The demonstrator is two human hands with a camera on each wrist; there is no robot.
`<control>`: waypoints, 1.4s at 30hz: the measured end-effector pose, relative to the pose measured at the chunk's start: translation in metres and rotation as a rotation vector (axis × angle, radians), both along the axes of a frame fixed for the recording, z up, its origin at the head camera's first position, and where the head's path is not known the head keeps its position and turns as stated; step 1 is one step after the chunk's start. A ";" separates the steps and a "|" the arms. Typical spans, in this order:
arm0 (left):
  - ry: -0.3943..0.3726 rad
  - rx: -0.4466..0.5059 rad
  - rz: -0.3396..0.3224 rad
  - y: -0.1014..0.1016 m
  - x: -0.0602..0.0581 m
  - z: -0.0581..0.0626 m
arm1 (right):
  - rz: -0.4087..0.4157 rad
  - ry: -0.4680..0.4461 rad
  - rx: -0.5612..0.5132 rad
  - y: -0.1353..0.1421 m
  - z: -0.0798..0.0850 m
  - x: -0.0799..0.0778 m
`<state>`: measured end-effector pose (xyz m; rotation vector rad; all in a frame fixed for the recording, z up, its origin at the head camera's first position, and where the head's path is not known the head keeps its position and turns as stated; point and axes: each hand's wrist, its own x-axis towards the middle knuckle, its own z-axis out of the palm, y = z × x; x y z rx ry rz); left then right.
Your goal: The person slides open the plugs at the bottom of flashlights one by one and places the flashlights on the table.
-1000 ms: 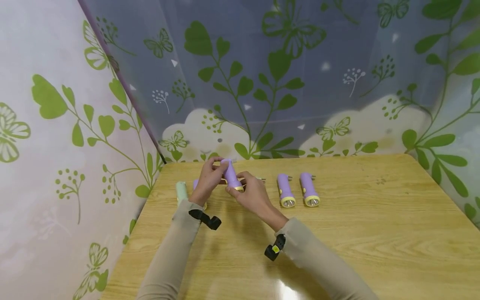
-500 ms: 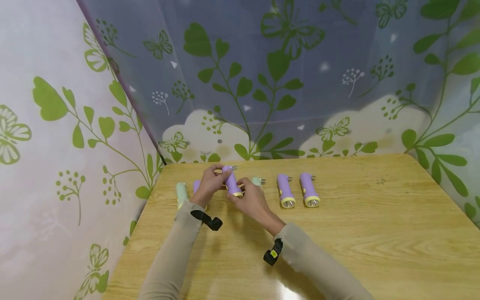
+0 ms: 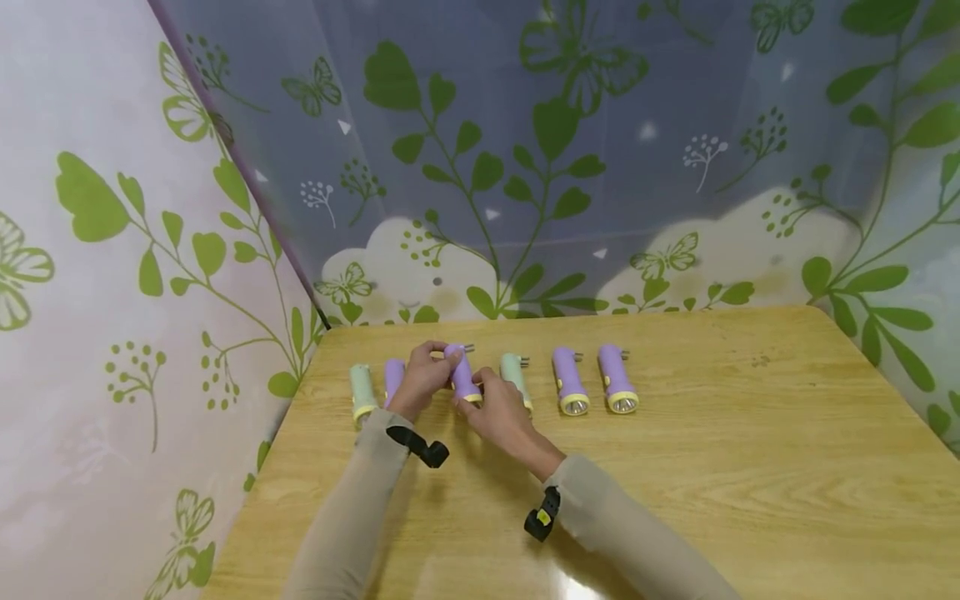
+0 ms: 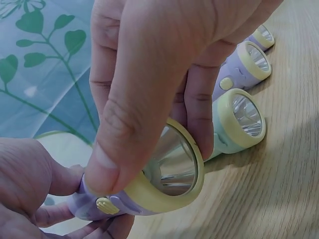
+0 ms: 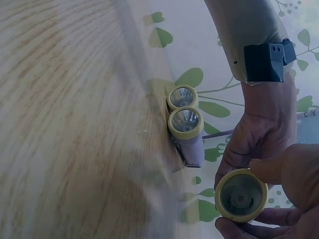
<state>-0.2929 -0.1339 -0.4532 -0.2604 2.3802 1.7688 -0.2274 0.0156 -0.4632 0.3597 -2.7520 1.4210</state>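
Note:
My left hand (image 3: 426, 385) grips the tail of a lilac flashlight (image 3: 460, 372) with a yellow head ring and a two-prong plug at its back end. At its head, my right hand (image 3: 502, 410) pinches the yellow ring between thumb and fingers. Low over the table, the flashlight tilts with its lens toward me. In the left wrist view, a ridged yellow switch (image 4: 107, 205) shows on its side. A pale green flashlight (image 3: 514, 368) lies just right, partly hidden by my right hand. Behind my left hand lies another lilac flashlight (image 3: 393, 377), partly covered.
Two lilac flashlights, one nearer (image 3: 572, 379) and one farther right (image 3: 617, 377), lie with lenses toward me. At the row's left end is a green flashlight (image 3: 362, 390). A patterned fabric wall (image 3: 465, 167) rises behind the wooden table (image 3: 720, 467).
Both hands have lowered the lilac flashlight toward the table between its neighbours. The green flashlight beside my right hand shows more now.

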 end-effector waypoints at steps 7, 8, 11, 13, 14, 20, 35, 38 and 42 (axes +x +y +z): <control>-0.017 -0.024 0.016 0.001 0.002 -0.003 | -0.002 -0.005 0.009 -0.004 -0.002 0.003; -0.020 -0.026 0.014 0.001 0.002 -0.004 | -0.001 -0.010 0.010 -0.004 -0.003 0.004; -0.026 -0.031 0.009 -0.001 0.003 -0.006 | -0.001 -0.018 0.020 -0.006 -0.004 0.005; -0.021 -0.036 0.006 -0.001 0.002 -0.008 | -0.001 -0.013 0.021 -0.006 -0.005 0.005; -0.018 -0.038 0.006 0.000 0.002 -0.009 | 0.000 -0.013 0.021 -0.006 -0.005 0.004; -0.005 -0.047 0.005 0.002 0.000 -0.013 | -0.004 -0.024 0.032 -0.007 -0.007 0.002; -0.021 -0.053 0.026 0.002 -0.003 -0.020 | 0.004 -0.032 0.032 -0.006 -0.012 0.000; -0.038 -0.049 0.031 0.001 -0.004 -0.022 | 0.004 -0.025 0.042 -0.006 -0.011 0.000; -0.049 -0.053 0.022 0.000 -0.005 -0.024 | 0.008 -0.021 0.057 -0.005 -0.011 -0.001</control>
